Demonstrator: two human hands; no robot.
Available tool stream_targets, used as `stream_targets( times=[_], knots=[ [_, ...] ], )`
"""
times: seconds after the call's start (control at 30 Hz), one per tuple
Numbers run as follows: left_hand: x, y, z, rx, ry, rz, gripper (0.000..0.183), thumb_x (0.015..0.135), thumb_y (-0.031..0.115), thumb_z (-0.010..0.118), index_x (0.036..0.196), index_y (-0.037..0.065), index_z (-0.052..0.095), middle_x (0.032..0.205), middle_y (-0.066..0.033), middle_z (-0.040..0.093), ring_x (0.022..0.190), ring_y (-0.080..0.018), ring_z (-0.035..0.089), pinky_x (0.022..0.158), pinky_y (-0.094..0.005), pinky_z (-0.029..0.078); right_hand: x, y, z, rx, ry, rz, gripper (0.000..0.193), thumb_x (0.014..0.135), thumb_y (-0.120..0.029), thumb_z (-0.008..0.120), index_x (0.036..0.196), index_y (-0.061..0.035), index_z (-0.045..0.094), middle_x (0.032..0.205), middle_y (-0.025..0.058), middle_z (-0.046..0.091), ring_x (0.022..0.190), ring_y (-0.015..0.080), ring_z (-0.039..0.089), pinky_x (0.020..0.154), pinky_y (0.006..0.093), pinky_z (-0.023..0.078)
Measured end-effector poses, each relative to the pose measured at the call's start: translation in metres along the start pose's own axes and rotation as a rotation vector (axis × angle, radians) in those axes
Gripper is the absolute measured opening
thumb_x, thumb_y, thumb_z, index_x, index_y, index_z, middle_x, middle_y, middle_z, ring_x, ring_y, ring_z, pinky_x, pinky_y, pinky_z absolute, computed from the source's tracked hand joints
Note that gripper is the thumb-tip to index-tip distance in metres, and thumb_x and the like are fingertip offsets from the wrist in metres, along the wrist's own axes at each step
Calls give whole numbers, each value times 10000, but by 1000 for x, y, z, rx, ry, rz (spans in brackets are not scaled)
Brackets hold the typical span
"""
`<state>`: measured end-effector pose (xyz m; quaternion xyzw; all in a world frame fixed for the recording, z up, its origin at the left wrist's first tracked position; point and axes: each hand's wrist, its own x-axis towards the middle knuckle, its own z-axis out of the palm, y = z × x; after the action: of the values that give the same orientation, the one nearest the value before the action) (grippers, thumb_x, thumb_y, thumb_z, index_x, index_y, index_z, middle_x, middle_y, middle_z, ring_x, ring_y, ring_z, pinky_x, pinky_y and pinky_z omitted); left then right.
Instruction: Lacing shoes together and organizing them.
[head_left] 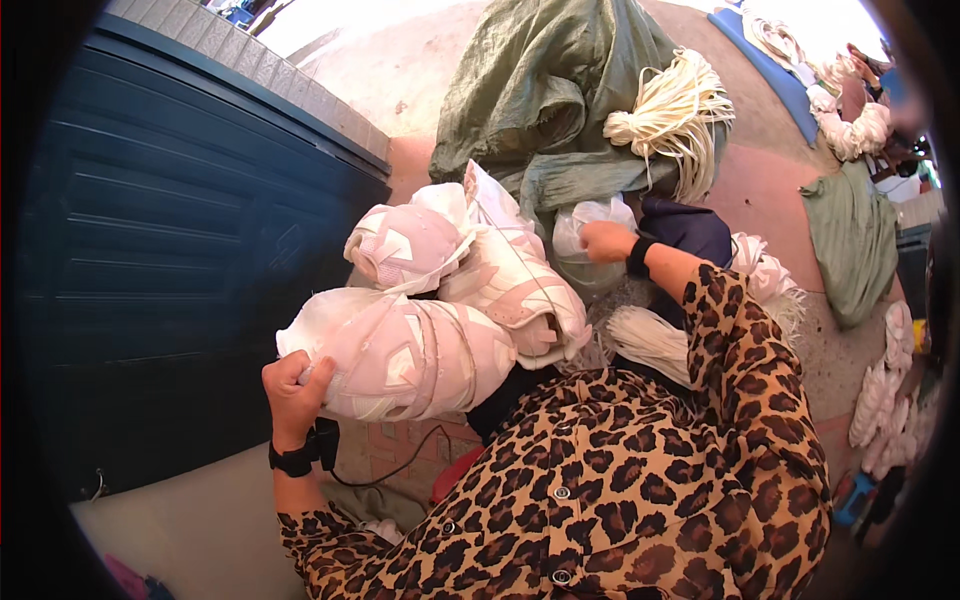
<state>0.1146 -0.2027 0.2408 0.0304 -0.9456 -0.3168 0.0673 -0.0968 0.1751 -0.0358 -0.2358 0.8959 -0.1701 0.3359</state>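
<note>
Holding pink-white bundle (400, 350) by left end: left hand (297, 395), grip clamped on it. Bundle in front of torso, toward left; long axis roughly left to right, white end facing blue door (150, 290). Two similar bundles (510, 280) just beyond. Right hand (607, 242) at pale plastic bag (580, 222), fingertips hidden; cannot tell whether grip is closed on bag. Floor (370, 80) tan and pinkish, sunlit. Ahead, green sack (490, 110), pale straps (685, 105) lying against it.

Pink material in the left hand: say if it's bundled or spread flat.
Bundled: the pink material forms a thick, rounded mass gripped by the left hand.
</note>
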Motion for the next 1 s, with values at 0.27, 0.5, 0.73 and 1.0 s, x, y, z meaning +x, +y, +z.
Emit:
stream_targets(
  times=[0.27,0.5,0.73,1.0],
  knots=[
    [-41,-47,13,-132,84,-96,418,781,131,669,553,46,329,528,34,305,512,-45,267,444,-256,218,8,-89,-22,570,211,-320,485,808,-296,612,1080,101,546,939,232,629,813,347,586,780,373,448],
    [-59,-95,17,-299,179,-331,285,860,145,590,628,24,477,613,70,429,581,-28,343,510,-227,275,-69,-127,-92,1594,-405,-286,448,904,-200,563,1295,-34,420,666,-31,478,502,43,397,440,195,333],
    [-87,-153,46,-350,305,-383,341,924,248,511,700,-5,555,652,56,491,615,-36,397,546,-219,325,-178,138,-195,837,687,344,269,827,-164,543,1081,-123,620,534,-117,292,400,5,254,349,181,188],
    [-94,-178,60,-376,430,-577,359,919,263,515,741,-39,592,672,31,543,622,-61,444,557,-243,366,-289,372,-248,451,1403,488,303,845,-243,614,1103,-89,651,773,-53,600,598,26,459,481,197,341]
  ],
)
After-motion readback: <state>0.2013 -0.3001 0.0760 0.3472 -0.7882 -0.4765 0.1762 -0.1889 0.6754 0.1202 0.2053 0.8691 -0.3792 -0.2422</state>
